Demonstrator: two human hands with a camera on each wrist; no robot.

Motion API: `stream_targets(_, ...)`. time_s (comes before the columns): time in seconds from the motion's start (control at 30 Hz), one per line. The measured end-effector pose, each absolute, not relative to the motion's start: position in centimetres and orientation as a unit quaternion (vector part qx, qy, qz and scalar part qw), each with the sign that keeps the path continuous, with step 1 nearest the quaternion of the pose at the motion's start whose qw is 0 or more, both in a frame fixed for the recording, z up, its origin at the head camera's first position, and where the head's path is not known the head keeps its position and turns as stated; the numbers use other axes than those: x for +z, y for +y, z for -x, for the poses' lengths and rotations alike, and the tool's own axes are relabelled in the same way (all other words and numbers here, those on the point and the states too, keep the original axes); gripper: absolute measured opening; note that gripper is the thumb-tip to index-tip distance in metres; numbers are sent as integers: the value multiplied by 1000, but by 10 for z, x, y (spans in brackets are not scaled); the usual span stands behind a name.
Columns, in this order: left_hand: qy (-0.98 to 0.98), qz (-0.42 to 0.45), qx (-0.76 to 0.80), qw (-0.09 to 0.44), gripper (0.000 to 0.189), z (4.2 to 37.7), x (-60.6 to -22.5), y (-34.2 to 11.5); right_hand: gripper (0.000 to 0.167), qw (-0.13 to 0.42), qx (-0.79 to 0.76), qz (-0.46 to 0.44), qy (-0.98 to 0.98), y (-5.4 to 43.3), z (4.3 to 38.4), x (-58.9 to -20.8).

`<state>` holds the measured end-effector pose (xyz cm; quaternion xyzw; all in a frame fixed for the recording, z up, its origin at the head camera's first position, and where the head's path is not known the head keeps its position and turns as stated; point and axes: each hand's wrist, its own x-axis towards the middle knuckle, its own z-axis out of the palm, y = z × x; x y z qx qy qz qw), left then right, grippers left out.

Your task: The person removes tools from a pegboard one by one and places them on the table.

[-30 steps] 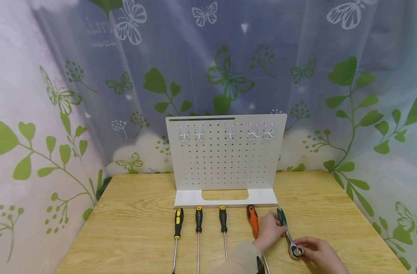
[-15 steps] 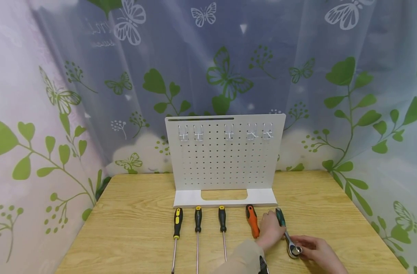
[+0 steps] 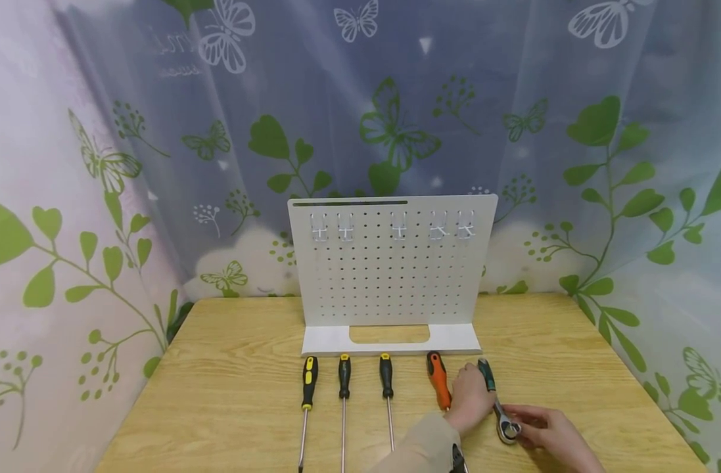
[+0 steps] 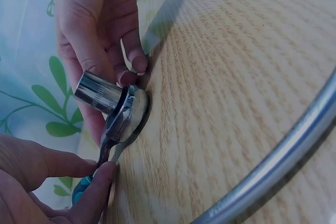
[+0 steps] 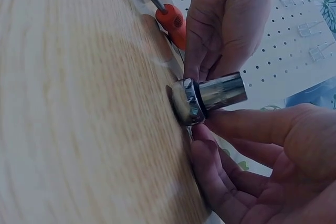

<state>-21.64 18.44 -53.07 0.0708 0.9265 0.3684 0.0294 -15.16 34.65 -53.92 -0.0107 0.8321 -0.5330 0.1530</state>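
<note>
A ratchet wrench (image 3: 502, 415) with a green-and-black handle and a chrome socket (image 4: 98, 93) on its head lies at the table's right side. My left hand (image 3: 474, 397) pinches its shank just below the handle, thumb against finger, as the left wrist view shows. At the head end, my right hand (image 3: 552, 433) holds the ratchet head (image 5: 185, 103), with one finger by the socket's base and the thumb side below. In the right wrist view the socket points away from the tabletop. An orange-and-black screwdriver (image 3: 439, 381) lies just left of my left hand, its shaft partly behind my sleeve.
Three black-and-yellow screwdrivers, at the left (image 3: 308, 387), beside it (image 3: 344, 378) and mid-table (image 3: 386, 378), lie in a row. Behind them stands a white pegboard (image 3: 390, 276) with several clear hooks (image 3: 398, 225). Patterned curtains surround the wooden table (image 3: 230, 368).
My left hand has shifted slightly right against the wrench, its wrist turning a little. The wrench head and my right hand have moved very slightly left. The screwdrivers lie as before.
</note>
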Motion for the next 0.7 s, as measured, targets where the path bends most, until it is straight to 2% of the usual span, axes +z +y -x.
stream_targets(0.47, 919, -72, 385, 56, 35, 217, -525, 180, 44, 147, -523, 24, 839, 351, 155, -541)
stream_targets(0.7, 903, -110, 415, 25, 27, 215, -515, 164, 45, 116, -527, -36, 841, 352, 156, -538)
